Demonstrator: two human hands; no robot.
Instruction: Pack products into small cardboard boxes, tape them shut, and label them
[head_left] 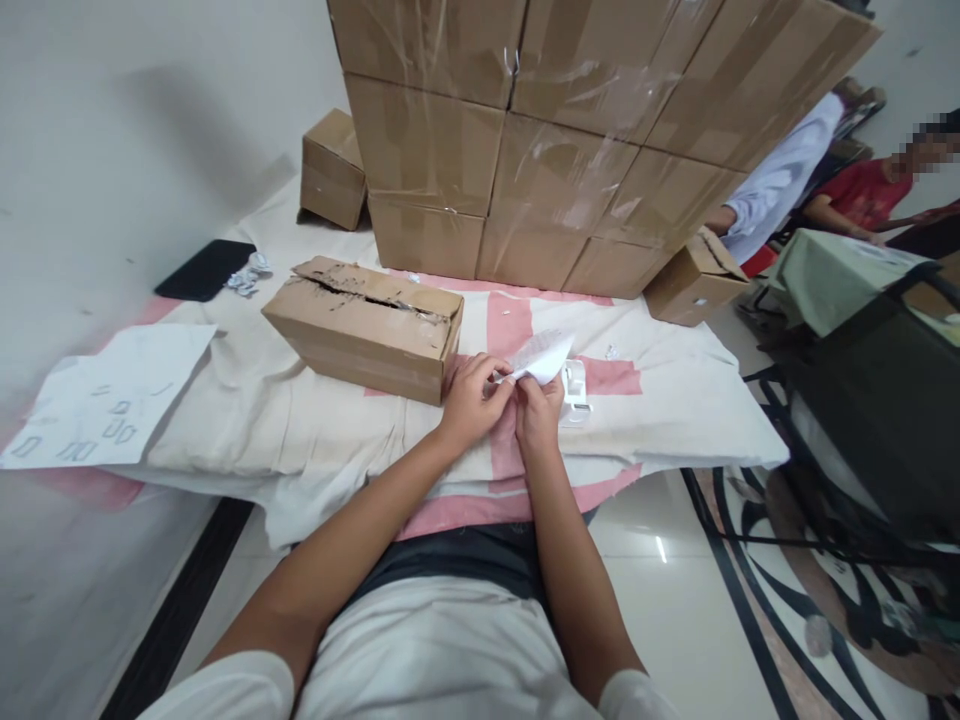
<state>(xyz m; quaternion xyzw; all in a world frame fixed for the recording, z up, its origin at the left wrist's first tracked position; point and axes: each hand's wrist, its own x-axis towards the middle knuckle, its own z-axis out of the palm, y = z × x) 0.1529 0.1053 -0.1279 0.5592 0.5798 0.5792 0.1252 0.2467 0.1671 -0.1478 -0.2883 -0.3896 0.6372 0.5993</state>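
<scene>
My left hand (pixel 471 397) and my right hand (pixel 538 405) meet over a white and pink cloth (pixel 675 400), both pinching a small white printed paper sheet (pixel 541 355) that sticks up between them. Close on the left lies a long torn cardboard box (pixel 364 325). Just right of my right hand a small white plastic item (pixel 576 385) rests on the cloth.
A tall stack of taped cartons (pixel 570 130) stands behind. Small cartons sit at the back left (pixel 332 168) and right (pixel 694 278). A white sheet (pixel 112 395), a black pad (pixel 204 268) and foil bits (pixel 247 278) lie left. Other people (pixel 862 190) sit at far right beside a dark cart (pixel 877 400).
</scene>
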